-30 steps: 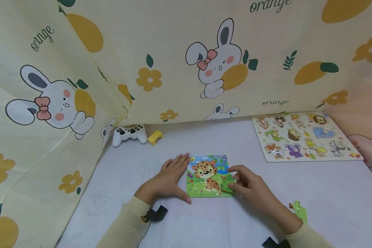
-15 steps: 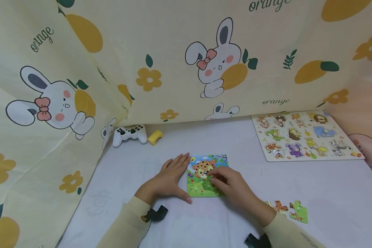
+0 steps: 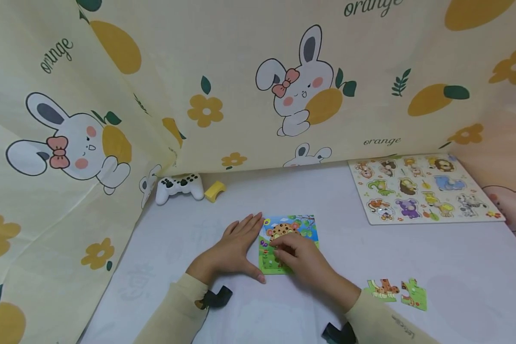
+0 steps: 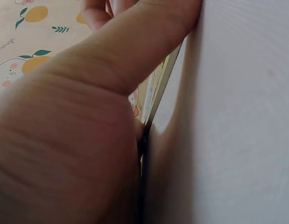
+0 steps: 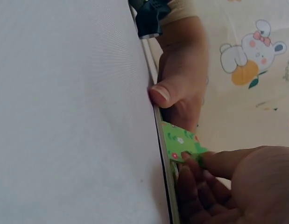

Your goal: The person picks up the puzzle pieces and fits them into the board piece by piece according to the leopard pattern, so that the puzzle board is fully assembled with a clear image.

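Observation:
A small square jigsaw puzzle (image 3: 308, 223) with a cartoon leopard lies on the white table. My left hand (image 3: 236, 251) rests flat along its left edge, fingers straight and thumb spread by the lower corner. Above the puzzle's lower left, my right hand (image 3: 303, 260) pinches a green puzzle piece (image 5: 179, 142) between thumb and fingers. In the right wrist view the piece stands tilted up from the board, with small flowers printed on it. My right hand covers much of the leopard. The left wrist view shows mostly my left thumb (image 4: 121, 60) beside the board's edge.
Two loose puzzle pieces, a leopard-spotted piece (image 3: 383, 289) and a green piece (image 3: 414, 295), lie right of my right forearm. A white game controller (image 3: 179, 188) and a yellow block (image 3: 215, 191) sit at the back left. An animal puzzle board (image 3: 425, 191) lies at the back right.
My right hand has moved left across the puzzle, from its right edge to its lower left, carrying the green puzzle piece. Its forearm has uncovered the spotted loose piece. My left hand stays put.

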A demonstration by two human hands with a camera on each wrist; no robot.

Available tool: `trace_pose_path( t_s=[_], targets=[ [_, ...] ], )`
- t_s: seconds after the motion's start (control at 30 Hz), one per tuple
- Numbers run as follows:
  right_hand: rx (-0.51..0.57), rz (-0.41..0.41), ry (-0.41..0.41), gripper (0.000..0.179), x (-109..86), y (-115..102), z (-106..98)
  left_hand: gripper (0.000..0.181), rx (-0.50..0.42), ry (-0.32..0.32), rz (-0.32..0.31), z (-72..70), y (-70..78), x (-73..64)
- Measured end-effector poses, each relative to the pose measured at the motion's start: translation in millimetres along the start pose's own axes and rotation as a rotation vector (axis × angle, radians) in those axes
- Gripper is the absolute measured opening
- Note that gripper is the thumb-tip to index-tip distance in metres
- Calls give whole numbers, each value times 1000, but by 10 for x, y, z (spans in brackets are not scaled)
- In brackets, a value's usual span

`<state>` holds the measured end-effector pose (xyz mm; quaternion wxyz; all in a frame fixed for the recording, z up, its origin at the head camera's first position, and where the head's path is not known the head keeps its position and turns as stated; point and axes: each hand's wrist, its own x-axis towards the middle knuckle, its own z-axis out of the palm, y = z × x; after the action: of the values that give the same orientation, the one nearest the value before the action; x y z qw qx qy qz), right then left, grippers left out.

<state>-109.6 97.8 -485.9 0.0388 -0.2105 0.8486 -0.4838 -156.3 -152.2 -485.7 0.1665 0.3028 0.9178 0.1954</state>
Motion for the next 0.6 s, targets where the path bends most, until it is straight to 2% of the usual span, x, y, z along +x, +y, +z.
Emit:
trace_pose_path(
  t_s=[0.13, 0.37, 0.6],
  targets=[
    [-106, 12, -15, 26, 9, -15, 32, 153, -5, -2, -1, -1, 1, -1],
    [-374, 7, -49, 36, -27, -78, 69, 153, 5, -3, -6, 6, -3, 6],
    [-457, -52, -7, 33, -85, -143, 90, 153, 8, -1, -11, 13, -6, 7]
  ],
)
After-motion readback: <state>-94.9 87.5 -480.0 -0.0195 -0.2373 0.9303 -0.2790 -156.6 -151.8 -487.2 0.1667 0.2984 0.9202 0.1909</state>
